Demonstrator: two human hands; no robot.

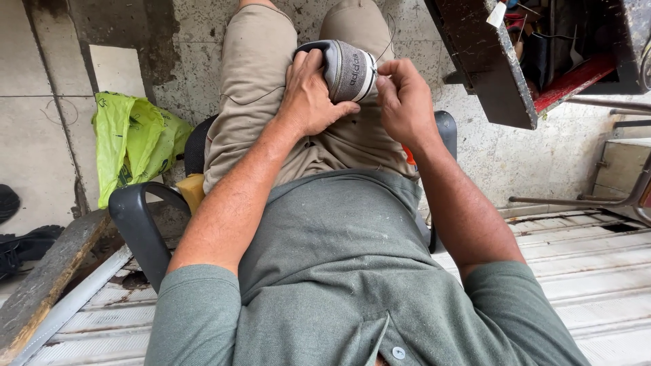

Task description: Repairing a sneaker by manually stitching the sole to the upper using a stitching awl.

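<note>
Stained concrete floor (536,156) fills the background, with pale tiles at ten o'clock and grooved metal sheeting along the bottom edge. One black chair (139,224) carries the seated person, whose beige trousers and grey-green shirt take up the middle of the view. One dark wooden box of tools (529,54), with a red inner lip, sits at one o'clock. One crumpled lime-green plastic bag (132,146) lies at nine o'clock, and beyond it, at the far left edge, are dark items that may be footwear, too cut off to count.

One grey shoe (349,68) rests on the lap at twelve o'clock, sole turned toward the camera. The left hand (308,95) is clamped around its heel end, thumb pressed under the sole. The right hand (403,102) is pinched closed just beside the shoe's toe end; a thin thread rises from there, though whether a needle sits between the fingers cannot be told.

Judging by that thread, stitching along the sole edge seems underway; how much of the seam is finished does not show, since only one side faces the camera.
</note>
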